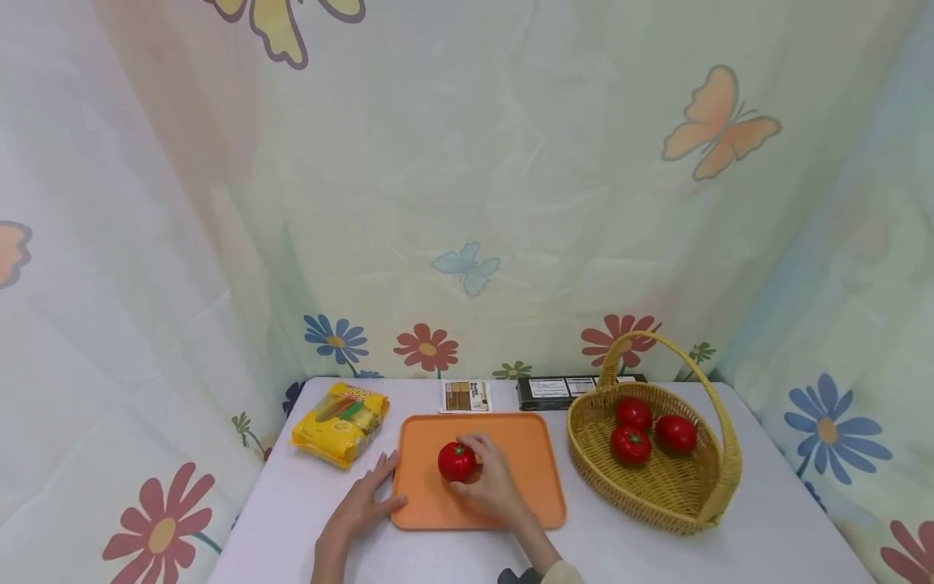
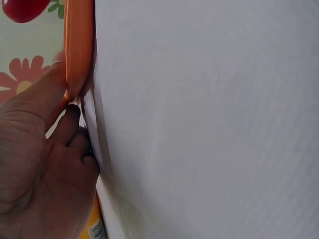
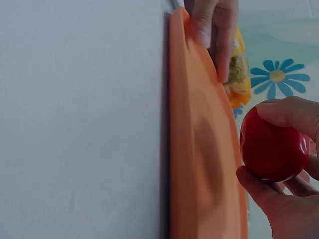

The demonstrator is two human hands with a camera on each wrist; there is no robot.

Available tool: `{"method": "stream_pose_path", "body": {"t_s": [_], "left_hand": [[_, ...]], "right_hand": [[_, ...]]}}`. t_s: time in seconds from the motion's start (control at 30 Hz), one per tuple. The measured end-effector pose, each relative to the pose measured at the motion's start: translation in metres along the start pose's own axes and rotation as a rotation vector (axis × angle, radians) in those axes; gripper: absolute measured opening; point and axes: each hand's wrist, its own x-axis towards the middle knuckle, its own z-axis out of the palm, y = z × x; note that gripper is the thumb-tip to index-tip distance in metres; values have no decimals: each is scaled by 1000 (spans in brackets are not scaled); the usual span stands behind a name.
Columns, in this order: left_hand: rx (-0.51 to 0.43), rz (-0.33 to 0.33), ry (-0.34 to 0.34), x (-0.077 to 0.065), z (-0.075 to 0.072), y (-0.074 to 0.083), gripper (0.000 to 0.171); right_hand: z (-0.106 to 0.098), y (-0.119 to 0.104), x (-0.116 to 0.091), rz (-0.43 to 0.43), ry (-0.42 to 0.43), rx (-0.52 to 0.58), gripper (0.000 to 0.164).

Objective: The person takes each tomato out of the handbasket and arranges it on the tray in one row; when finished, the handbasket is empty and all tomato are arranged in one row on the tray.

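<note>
Reaching forward over the pale bench (image 1: 613,560), I have both arms coming in from its near side, with a cream sleeve (image 1: 562,573) just showing at my right wrist. My left hand (image 1: 362,504) rests against the left edge of an orange tray (image 1: 525,454), its fingers nearly straight and loosely spread, the thumb on the rim without wrapping round it. My right hand (image 1: 493,485) slants in over the tray, thumb and fingers parted only as wide as a red tomato (image 1: 454,464) and curled firmly about it. That tomato is in my grip, raised above the tray, a little left of its middle; a shadow lies on the tray.

To the right of the tray, a wicker basket (image 1: 620,504) stands with its handle arched over, three more tomatoes (image 1: 631,445) inside. A yellow packet (image 1: 343,423) lies left of the tray. Beyond the tray are a small printed card (image 1: 465,397) and a black box (image 1: 543,393), the latter partly behind the basket. Past the bench hangs a pale curtain (image 1: 547,203) with butterflies and red and blue flowers, closing the back and both sides.
</note>
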Motion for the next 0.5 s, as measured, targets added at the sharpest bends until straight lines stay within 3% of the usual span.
{"method": "stream_pose_path", "body": {"t_s": [0.3,0.5], "left_hand": [[-1,-14,7,-2,0,4,84],[7,-22,11,-1,0,3,85]], "right_hand": [[20,0,1,-9,-38,-5,68],[33,2,4,9,-56,53,69]]}}
